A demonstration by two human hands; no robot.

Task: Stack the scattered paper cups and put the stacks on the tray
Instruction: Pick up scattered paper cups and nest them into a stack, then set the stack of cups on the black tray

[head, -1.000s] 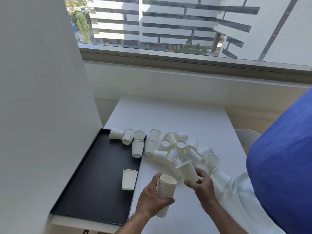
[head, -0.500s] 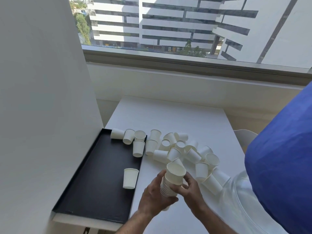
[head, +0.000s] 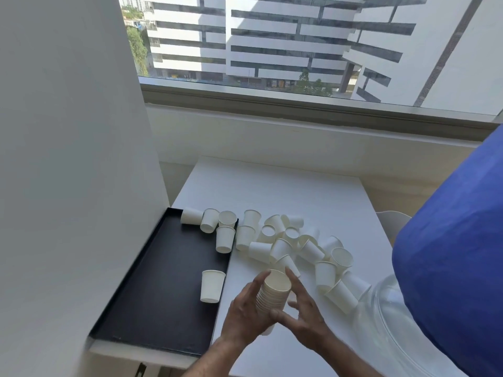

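Note:
My left hand [head: 245,314] grips a stack of white paper cups [head: 273,293] above the near part of the white table [head: 272,191]. My right hand [head: 302,308] rests against the stack's right side, fingers spread along it. Several loose white cups [head: 288,243] lie scattered on the table beyond my hands, most on their sides. A black tray [head: 163,281] sits at the table's left edge. One cup [head: 211,286] stands upside down on it, and a few more [head: 215,224] lie at its far corner.
A white wall panel [head: 68,159] rises just left of the tray. A large clear bottle with a blue top [head: 449,268] fills the right side, next to the nearest cups. A window ledge [head: 299,104] runs behind the table. A white chair [head: 392,221] shows past the right edge.
My right hand picked a loose cup from the pile and pushed it onto the stack in my left hand. The stack is now one cup taller, and both hands hold it.

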